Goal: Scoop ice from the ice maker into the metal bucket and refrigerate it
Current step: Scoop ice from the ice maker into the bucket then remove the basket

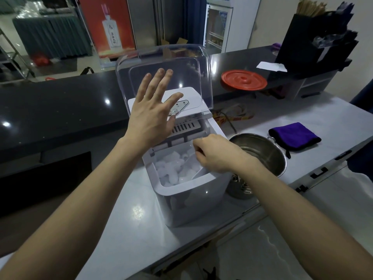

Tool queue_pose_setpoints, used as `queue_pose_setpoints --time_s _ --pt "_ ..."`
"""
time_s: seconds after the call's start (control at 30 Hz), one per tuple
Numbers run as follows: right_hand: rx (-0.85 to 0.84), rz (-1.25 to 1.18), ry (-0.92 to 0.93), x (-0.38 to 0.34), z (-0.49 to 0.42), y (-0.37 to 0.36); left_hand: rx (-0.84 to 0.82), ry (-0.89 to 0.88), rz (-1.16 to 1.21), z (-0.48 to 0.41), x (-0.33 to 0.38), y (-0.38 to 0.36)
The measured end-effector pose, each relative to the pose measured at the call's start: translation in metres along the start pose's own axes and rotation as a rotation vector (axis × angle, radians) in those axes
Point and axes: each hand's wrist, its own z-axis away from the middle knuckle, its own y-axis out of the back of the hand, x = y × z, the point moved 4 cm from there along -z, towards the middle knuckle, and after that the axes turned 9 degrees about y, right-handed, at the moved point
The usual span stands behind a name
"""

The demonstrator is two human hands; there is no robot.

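Observation:
A white ice maker (pixel 193 201) stands on the pale counter, its clear lid (pixel 189 63) swung up and back. Its basket holds several pieces of ice (pixel 171 168). My left hand (pixel 153 114) is spread flat with straight fingers against the raised lid. My right hand (pixel 214 154) reaches into the basket from the right, its fingers curled round a clear plastic scoop (pixel 198 173) that lies among the ice. The metal bucket (pixel 264 152) stands just right of the ice maker, behind my right wrist, and looks empty.
A folded purple cloth (pixel 294 135) lies right of the bucket. A red round lid (pixel 244 79) rests on the dark raised bar top (pixel 60 106) behind. A black holder (pixel 314 41) with straws and a white napkin (pixel 271 66) stand at the back right.

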Motion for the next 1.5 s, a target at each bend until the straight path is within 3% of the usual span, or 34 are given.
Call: queue_pose_setpoints --time_s 1.0,1.5 --pt "-0.017 -0.014 -0.004 0.003 -0.004 -0.005 -0.077 0.010 -0.031 0.002 0.001 0.014" --pt "-0.007 0.000 0.000 0.001 -0.006 -0.003 -0.015 -0.019 0.015 0.000 -0.005 0.017"
